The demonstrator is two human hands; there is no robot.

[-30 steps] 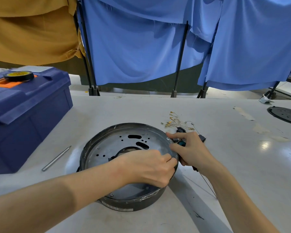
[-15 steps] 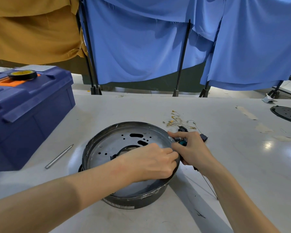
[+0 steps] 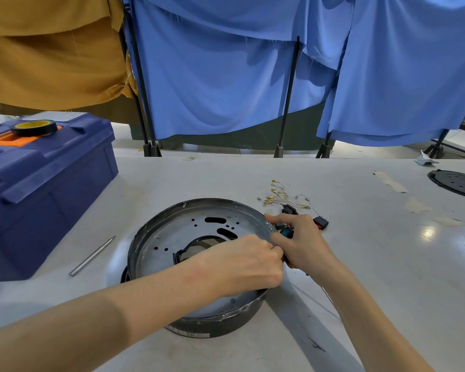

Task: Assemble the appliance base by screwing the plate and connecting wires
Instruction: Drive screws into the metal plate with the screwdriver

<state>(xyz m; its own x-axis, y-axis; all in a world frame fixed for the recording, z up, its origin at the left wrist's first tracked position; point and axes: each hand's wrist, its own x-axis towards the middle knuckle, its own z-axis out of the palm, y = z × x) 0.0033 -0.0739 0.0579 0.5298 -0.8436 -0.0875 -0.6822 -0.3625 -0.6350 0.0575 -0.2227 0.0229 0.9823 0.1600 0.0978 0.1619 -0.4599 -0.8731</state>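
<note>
The appliance base sits mid-desk, with the plate inside. At its 3 o'clock rim the left hand curls, its grip's contents hidden. The right hand grips a teal-handled screwdriver. A slipped tip could snag the wires at 1 o'clock.

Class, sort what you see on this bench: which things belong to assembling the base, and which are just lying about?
In the job: base, plate, wires, switches, screwdriver in the right hand.
Lying about: toolbox, tape, rod, black disc.
</note>
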